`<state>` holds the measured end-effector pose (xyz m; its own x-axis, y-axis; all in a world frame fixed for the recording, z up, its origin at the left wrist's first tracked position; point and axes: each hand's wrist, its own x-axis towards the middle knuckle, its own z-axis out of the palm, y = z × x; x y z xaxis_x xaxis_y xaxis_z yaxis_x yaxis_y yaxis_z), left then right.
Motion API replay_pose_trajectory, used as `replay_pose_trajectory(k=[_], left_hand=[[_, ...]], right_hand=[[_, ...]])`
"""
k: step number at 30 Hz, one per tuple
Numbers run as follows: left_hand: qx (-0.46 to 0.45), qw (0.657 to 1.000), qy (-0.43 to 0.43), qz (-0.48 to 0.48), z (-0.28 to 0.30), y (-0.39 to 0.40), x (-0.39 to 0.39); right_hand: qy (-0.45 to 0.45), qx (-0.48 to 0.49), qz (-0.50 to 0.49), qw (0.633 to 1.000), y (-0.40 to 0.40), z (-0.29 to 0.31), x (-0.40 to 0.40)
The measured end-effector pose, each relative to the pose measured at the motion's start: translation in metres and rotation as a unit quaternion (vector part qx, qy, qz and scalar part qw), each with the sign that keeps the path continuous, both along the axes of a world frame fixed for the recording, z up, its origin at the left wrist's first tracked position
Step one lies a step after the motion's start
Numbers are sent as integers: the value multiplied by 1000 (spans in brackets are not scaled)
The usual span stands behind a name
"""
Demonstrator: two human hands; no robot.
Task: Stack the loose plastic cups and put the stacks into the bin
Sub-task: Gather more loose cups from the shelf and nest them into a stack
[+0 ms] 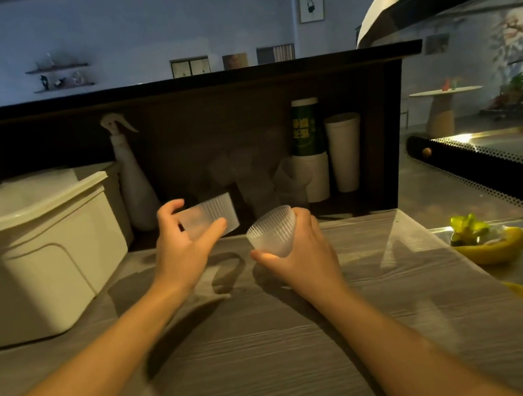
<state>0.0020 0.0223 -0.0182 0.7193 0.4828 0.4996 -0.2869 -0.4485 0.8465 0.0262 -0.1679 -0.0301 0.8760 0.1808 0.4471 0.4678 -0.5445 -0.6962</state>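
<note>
My left hand (181, 241) grips a short stack of clear ribbed plastic cups (212, 214), held on its side above the wooden counter. My right hand (297, 249) holds a single clear ribbed cup (273, 233), tilted with its bottom toward the stack; a small gap separates the two. The cream plastic bin (41, 256) stands at the left on the counter, and pale translucent items show inside it. More clear cups (243, 173) stand dimly in the dark recess behind my hands.
A white spray bottle (133, 181) stands beside the bin. A green-labelled cup stack (306, 132) and white paper cups (345, 153) sit at the back right. Yellow fruit (492, 247) lies in a display case on the right. A black ledge overhangs the recess.
</note>
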Motion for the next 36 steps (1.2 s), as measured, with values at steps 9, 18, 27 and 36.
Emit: replay_pose_trajectory(k=[9,18,27,36], left_hand=[[44,992,-31,-110,0,-17,-37],[131,983,-23,-130,10,-27,-47],[160,979,-50,-113,5,-30,-48],[323,930,-29,-174,-7,-51,-43]], right_hand=[[-68,-83,13,994,4,7,-12],[-65,-92,78,991,5,16,-27],[-39,-69,99,992,3,19,-25],[-36,-1,105,994,-29,8,-11]])
